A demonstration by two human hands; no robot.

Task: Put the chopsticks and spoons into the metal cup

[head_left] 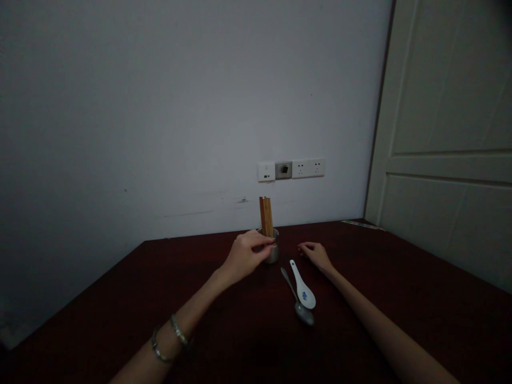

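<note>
Cup point(272, 255) at 12 o'clock props chopsticks point(266, 216) up. Left hand point(245, 253) clamped on it? Can't tell. Right hand point(317, 256): fingers together.

I seem to be in a home: my dark red table point(240, 336) stands against a pale, scuffed wall point(180, 106) with household sockets point(308, 168), a panelled door point(452, 106) rises on my right, and before me are everyday eating things, chopsticks point(266, 216) in a cup point(272, 257), a white spoon point(303, 290) and a metal spoon point(305, 316).
</note>
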